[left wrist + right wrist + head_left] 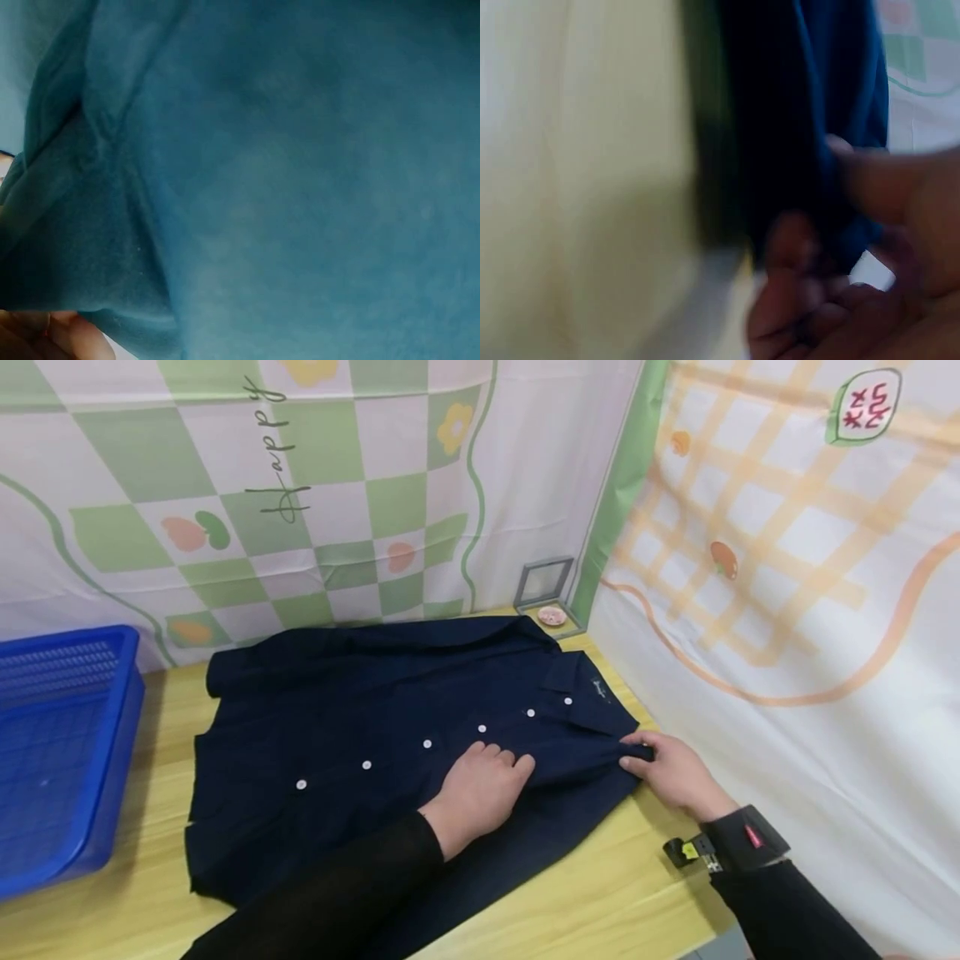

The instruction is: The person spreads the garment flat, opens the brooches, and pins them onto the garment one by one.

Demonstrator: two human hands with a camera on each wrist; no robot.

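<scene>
On the wooden table (615, 893) in my head view, a dark blue shirt (360, 727) lies spread flat, buttons up, collar toward the right. My left hand (480, 789) rests flat on it with fingers relaxed, just below the button row. My right hand (671, 768) pinches the shirt's edge near the collar. A blue basket (60, 752) sits at the left.

The left wrist view shows only blue cloth, close up.

The right wrist view, blurred, shows fingers (795, 285) curled round dark fabric.
</scene>
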